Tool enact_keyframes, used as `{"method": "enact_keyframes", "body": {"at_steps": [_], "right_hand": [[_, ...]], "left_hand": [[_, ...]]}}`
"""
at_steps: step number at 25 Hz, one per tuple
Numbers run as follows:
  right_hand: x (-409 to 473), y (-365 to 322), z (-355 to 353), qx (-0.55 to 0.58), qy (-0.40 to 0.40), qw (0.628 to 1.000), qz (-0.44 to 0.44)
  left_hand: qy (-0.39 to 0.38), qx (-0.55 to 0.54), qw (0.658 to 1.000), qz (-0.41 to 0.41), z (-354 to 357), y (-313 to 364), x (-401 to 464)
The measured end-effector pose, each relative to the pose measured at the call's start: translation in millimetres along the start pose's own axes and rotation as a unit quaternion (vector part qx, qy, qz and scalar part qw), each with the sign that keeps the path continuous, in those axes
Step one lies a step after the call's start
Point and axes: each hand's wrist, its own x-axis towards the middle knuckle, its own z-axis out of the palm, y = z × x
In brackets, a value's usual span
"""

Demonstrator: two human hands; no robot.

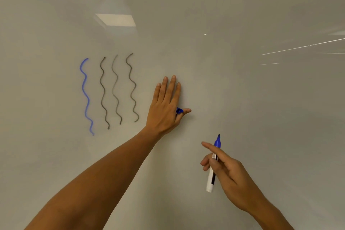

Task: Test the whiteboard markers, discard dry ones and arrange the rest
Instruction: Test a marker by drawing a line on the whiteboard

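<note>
Whiteboard marker with a white barrel and blue neck (212, 169), uncapped, is held in the right hand (226, 171) at lower right of the head view, its dark tip pointing up and close to the glossy white whiteboard (242, 89); whether the tip touches the surface cannot be told. Right hand pinches the barrel between thumb and curled fingers, with the index finger extended along it toward the upper left. Left hand (165, 106) lies flat against the board near the centre, fingers straight and close together, pointing up; the small blue marker cap (179, 110) is tucked between the thumb and the base of the index finger. Left of that hand, four vertical wavy lines are drawn on the board: one blue squiggle (85, 95) farthest left, then three dark grey squiggles (117, 89) side by side, the middle one fainter. Ceiling light panels are reflected in the upper left of the board.
</note>
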Motion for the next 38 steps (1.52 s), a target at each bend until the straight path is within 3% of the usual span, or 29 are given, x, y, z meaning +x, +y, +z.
{"method": "enact_keyframes", "body": {"at_steps": [6, 10, 18, 26, 38], "right_hand": [[36, -24, -28, 0.002, 0.007, 0.996, -0.088], [74, -38, -30, 0.022, 0.113, 0.975, -0.190], [149, -57, -29, 0.050, 0.283, 0.935, -0.207], [178, -43, -26, 0.061, 0.318, 0.931, -0.171], [166, -20, -20, 0.026, 0.294, 0.936, -0.193]], "left_hand": [[0.018, 0.037, 0.999, -0.002, 8, -1, -2], [0.027, 0.045, 0.999, -0.007, 10, 1, -2], [0.047, 0.052, 0.998, -0.006, 14, 1, -1], [0.050, 0.056, 0.997, -0.004, 13, 1, -1], [0.058, 0.058, 0.997, 0.000, 14, 1, -1]]}}
